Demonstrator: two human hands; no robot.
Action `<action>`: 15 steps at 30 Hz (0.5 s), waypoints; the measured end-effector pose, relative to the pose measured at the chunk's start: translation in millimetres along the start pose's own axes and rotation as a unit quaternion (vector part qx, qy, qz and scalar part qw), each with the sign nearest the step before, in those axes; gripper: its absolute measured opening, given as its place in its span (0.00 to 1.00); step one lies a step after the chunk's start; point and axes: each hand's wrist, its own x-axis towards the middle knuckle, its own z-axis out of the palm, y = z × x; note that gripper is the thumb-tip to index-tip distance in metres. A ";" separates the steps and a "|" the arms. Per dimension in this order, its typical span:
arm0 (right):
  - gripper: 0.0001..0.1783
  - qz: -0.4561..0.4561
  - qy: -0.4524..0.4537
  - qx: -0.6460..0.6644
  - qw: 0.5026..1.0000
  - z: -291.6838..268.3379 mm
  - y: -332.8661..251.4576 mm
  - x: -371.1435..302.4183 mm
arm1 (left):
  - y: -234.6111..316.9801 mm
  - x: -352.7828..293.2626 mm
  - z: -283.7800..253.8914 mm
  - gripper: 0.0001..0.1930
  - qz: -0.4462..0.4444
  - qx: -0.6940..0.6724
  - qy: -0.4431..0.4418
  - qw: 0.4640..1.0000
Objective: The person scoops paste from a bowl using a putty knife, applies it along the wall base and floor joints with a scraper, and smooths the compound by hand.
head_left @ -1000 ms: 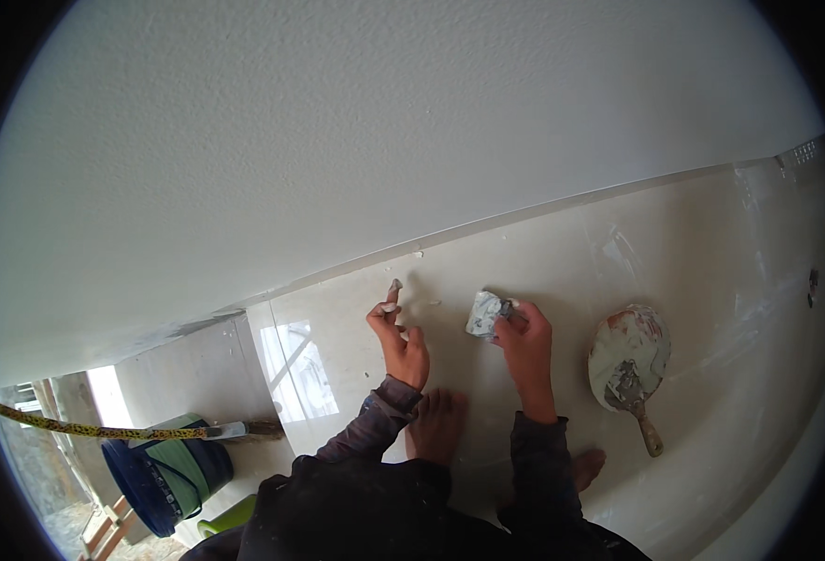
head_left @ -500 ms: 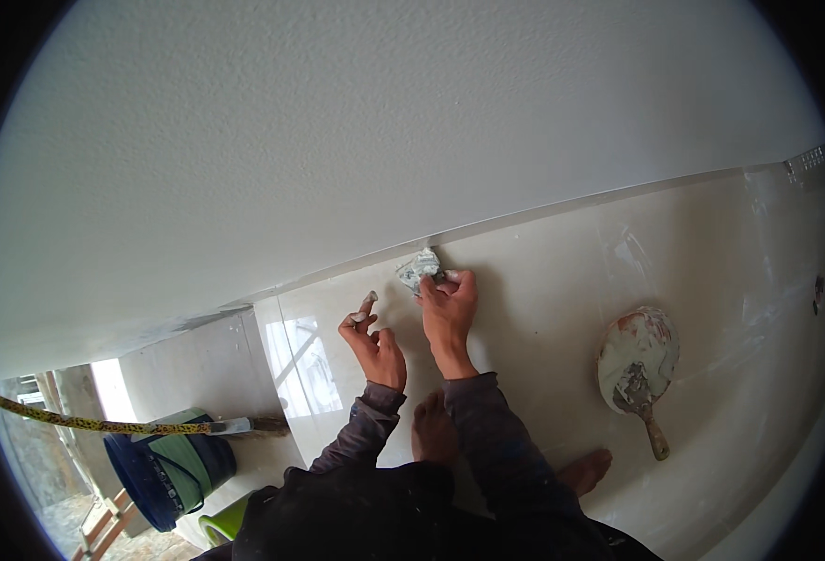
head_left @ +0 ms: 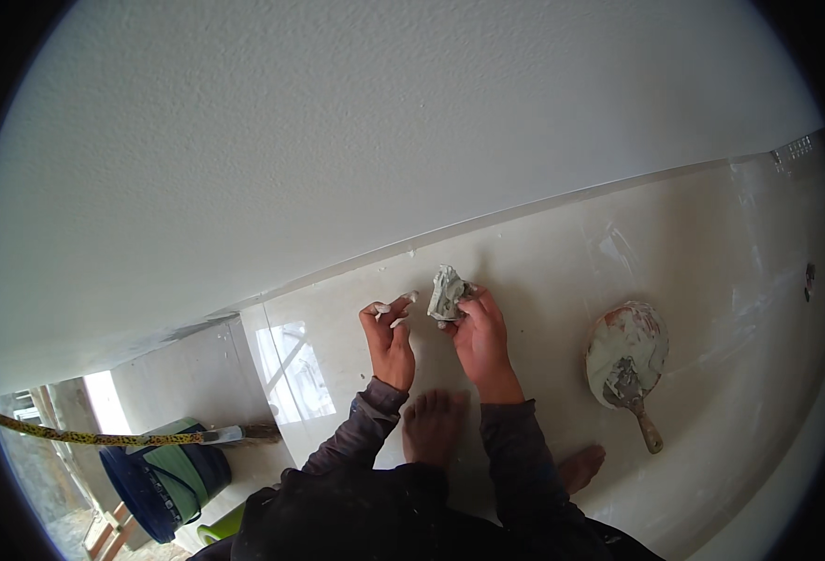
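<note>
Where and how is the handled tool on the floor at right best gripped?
Probably by the handle, from the picture's lower side: it is narrow and juts that way, beyond the rounded, putty-smeared part. The right hand, nearer, holds a putty-coated piece.

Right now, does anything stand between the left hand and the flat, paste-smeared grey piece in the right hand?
Nothing visible does. The left hand is just left of the flat, paste-smeared grey piece, which the right hand holds; only pale glossy floor shows in the gap.
</note>
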 end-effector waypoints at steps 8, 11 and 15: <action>0.15 -0.104 0.005 -0.103 0.989 -7.7 -0.6 -5.9 | 38.2 -6.5 8.5 0.12 -0.134 -0.185 0.015 0.974; 0.16 -0.211 -0.016 -0.196 0.957 -7.0 4.9 -6.9 | 44.6 -7.1 11.0 0.11 -0.149 -0.148 0.015 0.978; 0.16 -0.250 -0.041 -0.250 0.934 -5.4 9.5 -10.6 | 49.7 -4.8 11.3 0.11 -0.175 -0.146 0.027 0.973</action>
